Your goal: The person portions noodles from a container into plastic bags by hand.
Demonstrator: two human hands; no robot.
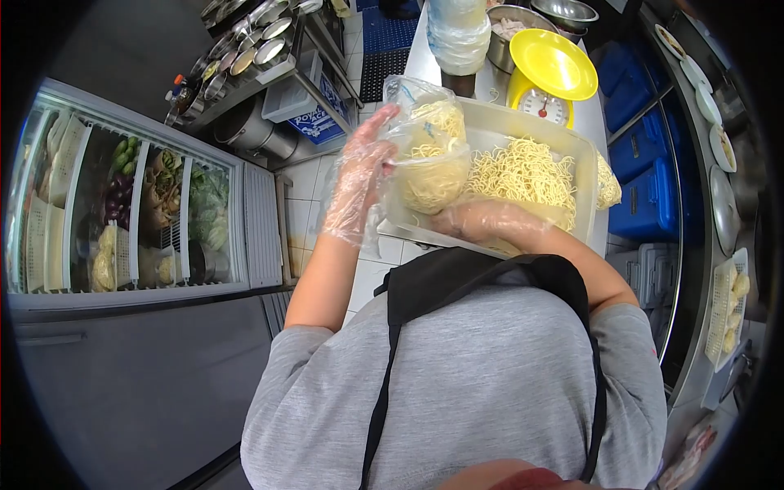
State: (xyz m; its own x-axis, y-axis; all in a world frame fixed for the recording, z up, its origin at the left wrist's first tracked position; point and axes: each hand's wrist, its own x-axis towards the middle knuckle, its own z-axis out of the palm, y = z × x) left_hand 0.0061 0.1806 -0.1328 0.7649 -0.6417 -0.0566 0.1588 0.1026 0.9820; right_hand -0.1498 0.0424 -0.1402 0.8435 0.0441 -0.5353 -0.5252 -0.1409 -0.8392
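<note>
A clear plastic bag of noodles (434, 175) is held upright over the left end of a translucent tub (584, 147). My left hand (365, 175), in a clear plastic glove, grips the bag's left side near its opening. My right hand (498, 219), also gloved, curls against the bottom of the bag; its fingertips are partly hidden. Loose yellow noodles (527, 181) fill the tub's middle and right side. Another bag of noodles (608, 184) sits just outside the tub's right wall.
Behind the tub stand a yellow kitchen scale (555, 69), a stack of plastic bags (459, 37) and a metal pot (502, 53). A glass-door fridge (139, 196) is at the left. Blue bins (653, 196) line the right. A rack with lidded pots (269, 53) stands back left.
</note>
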